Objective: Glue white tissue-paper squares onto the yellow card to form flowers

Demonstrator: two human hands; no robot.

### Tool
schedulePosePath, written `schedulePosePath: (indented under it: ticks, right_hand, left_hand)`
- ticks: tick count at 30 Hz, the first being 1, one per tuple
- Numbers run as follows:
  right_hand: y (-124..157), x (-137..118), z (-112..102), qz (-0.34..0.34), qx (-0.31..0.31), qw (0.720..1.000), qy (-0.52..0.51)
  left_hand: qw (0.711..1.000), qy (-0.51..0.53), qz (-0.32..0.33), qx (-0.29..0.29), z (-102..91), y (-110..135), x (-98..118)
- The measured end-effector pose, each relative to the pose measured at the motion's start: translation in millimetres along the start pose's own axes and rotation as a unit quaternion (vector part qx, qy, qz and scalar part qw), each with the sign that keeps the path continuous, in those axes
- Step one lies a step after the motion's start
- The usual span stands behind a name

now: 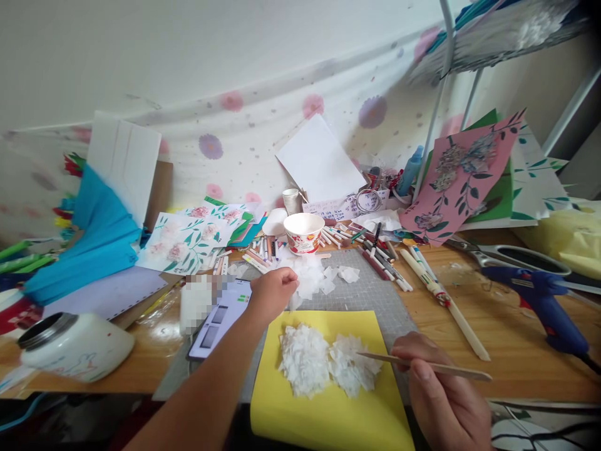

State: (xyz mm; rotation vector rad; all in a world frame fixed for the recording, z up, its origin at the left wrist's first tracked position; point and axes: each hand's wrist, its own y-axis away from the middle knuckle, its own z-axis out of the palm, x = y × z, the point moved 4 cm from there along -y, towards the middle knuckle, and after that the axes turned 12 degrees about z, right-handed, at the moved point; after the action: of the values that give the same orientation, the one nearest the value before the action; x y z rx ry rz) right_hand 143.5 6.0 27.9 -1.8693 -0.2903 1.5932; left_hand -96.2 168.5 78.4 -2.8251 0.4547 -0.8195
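— Our left hand (275, 291) pinches tissue scraps (312, 275) on the mat (375, 300); our right hand (441, 391) grips the stick (389, 359) over the yellow card (328, 413).
— We risk snagging the tissue flowers (305, 358) if its tip dips.

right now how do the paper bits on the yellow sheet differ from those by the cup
On the yellow sheet the bits form two dense clusters; by the cup the loose bits lie scattered on the mat. The left hand touches only the loose bits. Both are white.
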Motion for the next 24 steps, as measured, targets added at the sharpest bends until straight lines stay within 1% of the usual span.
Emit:
schedulePosePath:
  ticks: [2, 4, 6, 8, 9, 10, 13, 17, 21, 24]
  right_hand:
    - [-0.9, -1.1, 1.0, 0.0, -0.006, 1.0, -0.002]
    - [-2.0, -2.1, 1.9, 0.002, -0.014, 1.0, -0.008]
    - [-2.7, -3.1, 2.4, 0.003, -0.02, 1.0, -0.011]
    - [-3.0, -4.2, 2.9, -0.002, -0.03, 0.999, -0.009]
    - [-3.1, -4.9, 3.3, -0.005, -0.039, 0.999, -0.009]
    - [-3.4, -5.8, 3.9, -0.009, -0.05, 0.999, -0.009]
    - [-6.4, -10.6, 6.0, -0.022, -0.074, 0.997, 0.012]
    - [-13.4, -22.5, 10.6, -0.065, -0.099, 0.991, 0.063]
    - [-16.1, -31.7, 15.9, -0.11, -0.151, 0.98, 0.065]
    - [-15.9, -33.9, 17.4, -0.125, -0.168, 0.976, 0.057]
  left_hand:
    - [1.0, -0.004, 0.016, 0.024, -5.7, 2.2, 5.6]
    - [0.998, 0.004, 0.042, 0.037, -12.2, 8.0, 15.1]
    - [0.996, 0.028, 0.075, 0.026, -17.5, 17.4, 28.6]
    - [0.992, 0.063, 0.11, -0.002, -20.8, 29.2, 44.5]
    - [0.986, 0.097, 0.133, -0.017, -21.8, 35.6, 53.0]
    - [0.982, 0.125, 0.139, -0.026, -22.5, 41.8, 59.9]
    - [0.968, 0.202, 0.132, -0.07, -18.4, 58.3, 74.1]
    - [0.944, 0.284, 0.101, -0.137, -2.1, 71.9, 79.2]
    - [0.931, 0.325, 0.054, -0.156, 16.3, 76.2, 73.8]
    - [0.926, 0.337, 0.035, -0.167, 28.2, 78.4, 71.8]
